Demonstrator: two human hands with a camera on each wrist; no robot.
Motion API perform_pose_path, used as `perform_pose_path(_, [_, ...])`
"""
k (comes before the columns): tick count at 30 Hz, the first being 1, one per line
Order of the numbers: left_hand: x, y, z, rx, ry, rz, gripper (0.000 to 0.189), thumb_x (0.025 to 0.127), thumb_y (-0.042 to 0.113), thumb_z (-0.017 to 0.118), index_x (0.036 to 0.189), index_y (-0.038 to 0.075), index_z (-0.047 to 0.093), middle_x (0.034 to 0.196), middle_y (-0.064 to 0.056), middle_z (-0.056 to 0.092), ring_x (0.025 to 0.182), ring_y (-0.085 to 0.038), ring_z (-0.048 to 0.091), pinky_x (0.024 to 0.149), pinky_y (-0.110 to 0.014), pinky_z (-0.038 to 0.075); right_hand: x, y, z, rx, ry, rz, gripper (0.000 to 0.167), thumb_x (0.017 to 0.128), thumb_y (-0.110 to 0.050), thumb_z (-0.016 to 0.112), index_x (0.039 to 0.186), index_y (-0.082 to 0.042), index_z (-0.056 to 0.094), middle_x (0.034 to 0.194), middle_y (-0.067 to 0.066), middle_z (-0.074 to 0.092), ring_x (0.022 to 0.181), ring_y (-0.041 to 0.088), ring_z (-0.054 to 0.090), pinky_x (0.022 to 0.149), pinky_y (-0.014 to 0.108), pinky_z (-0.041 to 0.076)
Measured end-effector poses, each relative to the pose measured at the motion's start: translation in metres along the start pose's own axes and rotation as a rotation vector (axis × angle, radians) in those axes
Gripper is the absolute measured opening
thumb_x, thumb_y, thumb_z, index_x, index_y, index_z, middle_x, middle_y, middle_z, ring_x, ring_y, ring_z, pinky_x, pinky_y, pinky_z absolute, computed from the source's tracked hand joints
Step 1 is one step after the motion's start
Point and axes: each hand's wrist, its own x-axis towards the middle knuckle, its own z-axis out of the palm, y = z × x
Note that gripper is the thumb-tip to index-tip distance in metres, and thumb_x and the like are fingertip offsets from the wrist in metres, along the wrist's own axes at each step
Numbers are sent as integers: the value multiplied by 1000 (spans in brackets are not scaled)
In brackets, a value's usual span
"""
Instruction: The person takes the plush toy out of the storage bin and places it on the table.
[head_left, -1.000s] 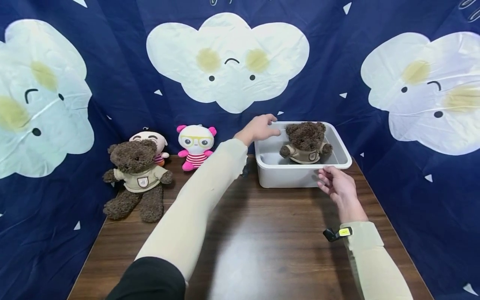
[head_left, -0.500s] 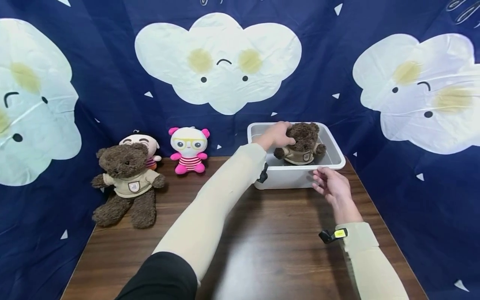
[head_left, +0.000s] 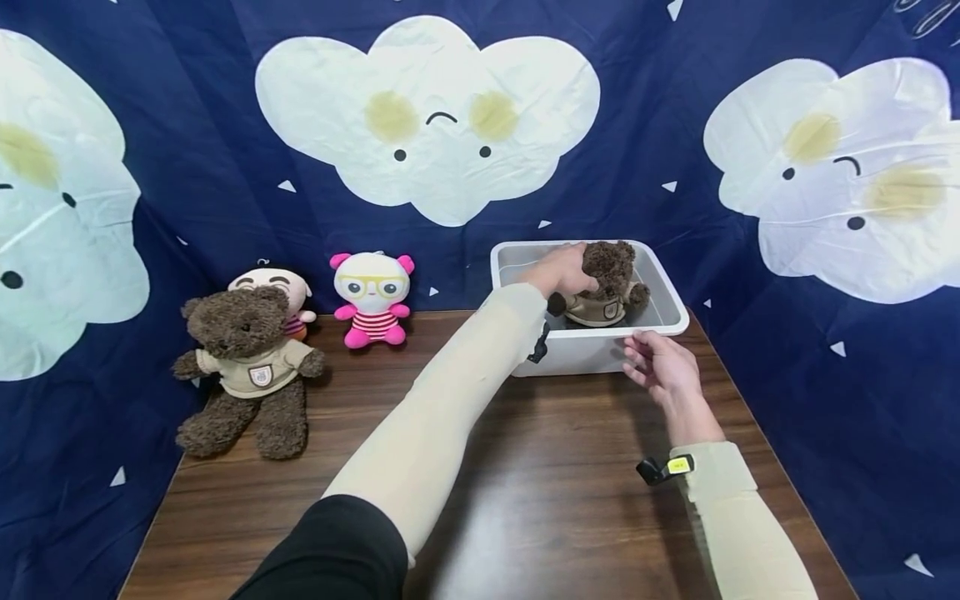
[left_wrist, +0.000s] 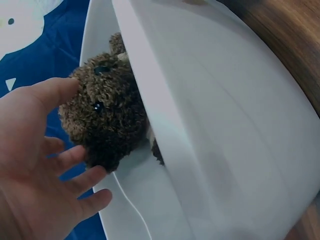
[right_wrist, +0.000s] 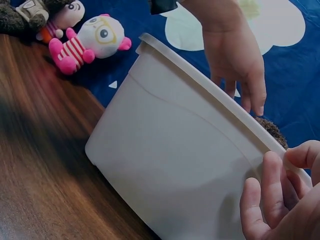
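Observation:
A brown teddy bear (head_left: 606,268) in a beige shirt sits inside the grey-white plastic bin (head_left: 577,354). My left hand (head_left: 562,268) reaches over the bin to the side of the bear's head. In the left wrist view, its thumb lies against the fur, and the fingers are loosely spread by the bear's head (left_wrist: 102,105). At the bin's front right, my right hand (head_left: 669,367) pinches the rim, thumb on top and fingers bent below it, as the right wrist view also shows.
On the wooden table (head_left: 525,492), a larger teddy bear (head_left: 243,350) sits at the left, partly covering a round-headed doll (head_left: 281,283). A pink-and-white plush (head_left: 371,296) with yellow glasses leans by the blue cloth backdrop (head_left: 450,250). The bin stands near that backdrop.
My left hand has moved from above the bin's left side to the bear's head, which has shifted slightly right within the bin. My right hand has stayed on the rim.

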Motion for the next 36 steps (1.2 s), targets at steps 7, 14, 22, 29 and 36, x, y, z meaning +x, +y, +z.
perform_pose_path(7, [-3, -1, -6, 11, -85, -33, 82, 99, 50, 58, 164, 13, 25, 171, -7, 20, 156, -24, 22, 125, -33, 25, -1, 1, 1, -15, 25, 2, 17, 99, -10, 63, 87, -13, 74, 76, -2, 76, 64, 8, 70, 58, 29, 60])
perform_pose_path(14, [-8, 1, -9, -10, -107, -69, 61, 99, 50, 60, 151, 21, 50, 167, -7, 23, 149, -27, 28, 122, -41, 30, -2, -1, 0, -9, 20, -6, 18, 99, -10, 63, 84, -14, 74, 75, -2, 75, 64, 8, 70, 59, 29, 60])
perform_pose_path(22, [-4, 11, 8, -29, 96, -95, 69, 92, 46, 73, 147, 12, 47, 133, -2, 63, 121, -22, 60, 100, -35, 50, -2, -1, 0, -9, 8, -2, 17, 99, -10, 63, 85, -14, 74, 76, -2, 76, 64, 8, 70, 59, 29, 60])
perform_pose_path(29, [-2, 20, 17, 46, 117, -133, 63, 86, 42, 82, 137, 14, 58, 151, -10, 48, 123, -22, 57, 94, -33, 52, -1, 0, 0, 3, 14, 1, 16, 99, -10, 64, 86, -13, 74, 75, -1, 75, 63, 9, 70, 58, 29, 60])
perform_pose_path(36, [-4, 25, 21, 66, 64, -179, 90, 84, 35, 85, 157, 17, 35, 155, -10, 42, 117, -21, 58, 92, -34, 53, -1, -2, 0, -6, 9, -5, 15, 98, -10, 64, 87, -14, 73, 76, -2, 75, 64, 8, 70, 59, 29, 60])
